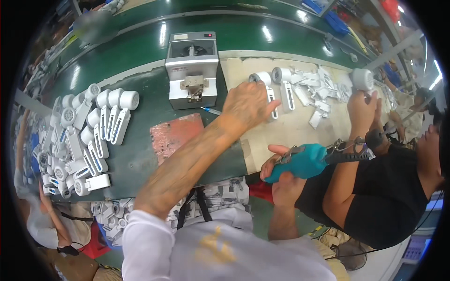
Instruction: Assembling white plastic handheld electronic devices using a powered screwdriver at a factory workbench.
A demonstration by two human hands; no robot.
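My left hand reaches across to the right over the bench. Its fingers curl at the round head of a white hair-dryer-shaped housing, and the thumb sticks out over the slotted handle. How firmly it grips is partly hidden by the back of the hand. A similar white housing lies just to the right. Lower down, my right hand wraps around a teal electric screwdriver, which lies tilted and has a metal hook and a dark cord at its right end.
A grey bench machine stands at the back centre, with a blue pen and a worn red pad before it. Many white housings are heaped at left. Small white parts lie right. A co-worker's hand lifts a housing.
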